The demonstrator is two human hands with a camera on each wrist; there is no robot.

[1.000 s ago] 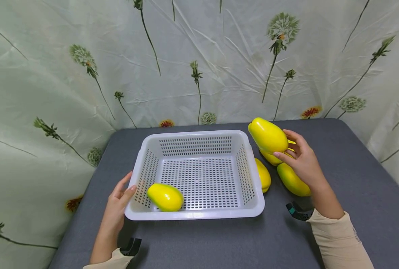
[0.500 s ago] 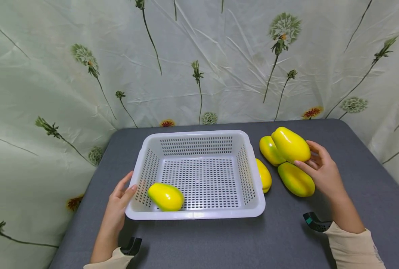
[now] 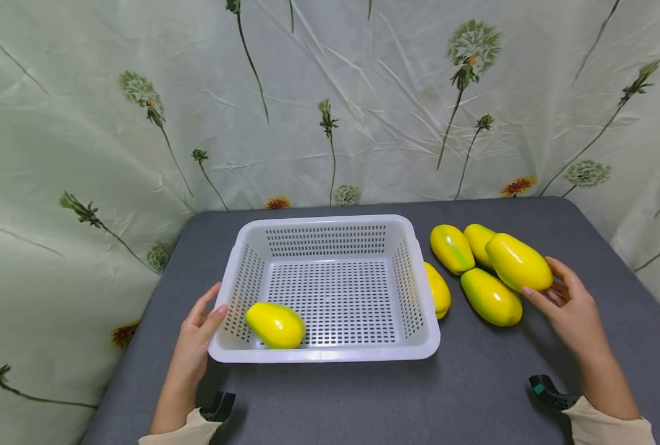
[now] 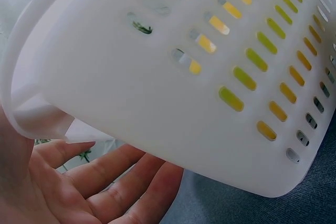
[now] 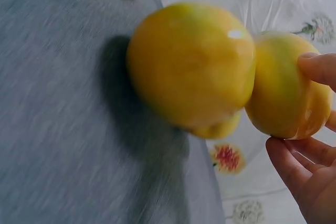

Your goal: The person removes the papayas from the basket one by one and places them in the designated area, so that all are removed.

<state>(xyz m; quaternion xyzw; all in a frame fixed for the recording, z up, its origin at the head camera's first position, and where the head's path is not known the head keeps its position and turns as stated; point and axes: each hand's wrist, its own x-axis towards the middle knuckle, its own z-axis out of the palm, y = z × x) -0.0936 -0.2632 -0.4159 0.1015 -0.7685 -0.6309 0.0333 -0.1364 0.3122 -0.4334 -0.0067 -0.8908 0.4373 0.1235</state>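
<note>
A white perforated plastic basket (image 3: pixel 324 355) stands tilted slightly toward me, with one yellow papaya (image 3: pixel 275 325) lying in its near left corner. My left hand (image 3: pixel 193 340) holds the basket's left side, thumb over the rim; in the left wrist view its fingers (image 4: pixel 126 177) pass behind the basket wall. On the right, my right hand (image 3: pixel 577 312) grips the wide end of another papaya (image 3: pixel 519 262) between thumb and fingers. This fruit overlaps the group of papayas behind it. The right wrist view shows thumb and fingertips on the held papaya (image 5: pixel 286 85).
Right of the basket lie loose papayas: a green-streaked one (image 3: pixel 452 249), one farther back (image 3: pixel 479 242), and a nearer one (image 3: pixel 491 298). Another papaya (image 3: pixel 438 290) is partly hidden by the basket's right wall. A grey cloth covers the table (image 3: pixel 363 402); a flowered curtain (image 3: pixel 285 123) hangs behind.
My right hand has carried its papaya right and toward me, away from the basket's edge, uncovering the loose papayas. The left hand and the basket stay in place.
</note>
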